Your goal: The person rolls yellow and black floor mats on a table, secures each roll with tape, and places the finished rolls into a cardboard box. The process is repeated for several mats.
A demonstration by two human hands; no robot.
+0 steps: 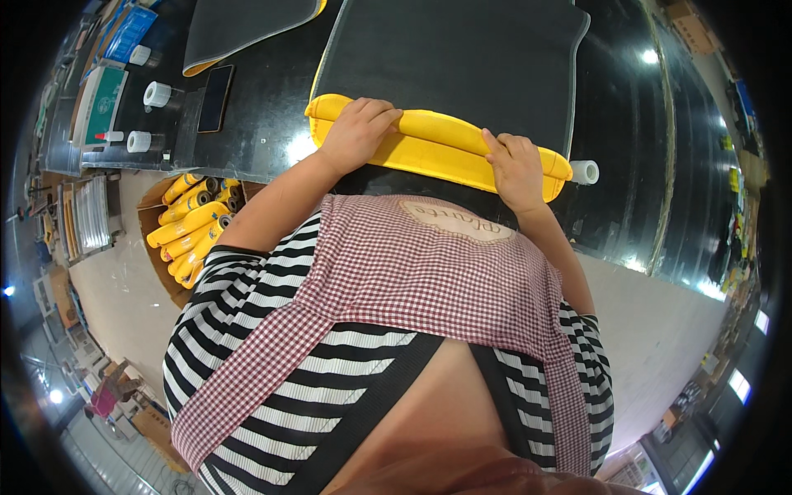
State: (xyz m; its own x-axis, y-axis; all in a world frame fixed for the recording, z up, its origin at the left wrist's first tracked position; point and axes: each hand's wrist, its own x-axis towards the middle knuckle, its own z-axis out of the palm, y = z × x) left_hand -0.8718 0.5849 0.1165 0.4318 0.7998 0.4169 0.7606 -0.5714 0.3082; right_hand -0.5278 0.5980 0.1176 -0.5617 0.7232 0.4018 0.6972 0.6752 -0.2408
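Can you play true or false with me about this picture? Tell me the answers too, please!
1. The person's bare left hand and bare right hand both touch the long yellow roll. True.
2. The black rectangular phone lies to the right of the wide black sheet. False: it lies to the left.
3. The brown cardboard box holds yellow rolled pieces. True.
4. The cloth apron is plain green. False: it is red-and-white checked.

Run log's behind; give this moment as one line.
left hand: on yellow rolled edge | right hand: on same edge | black sheet: spread beyond
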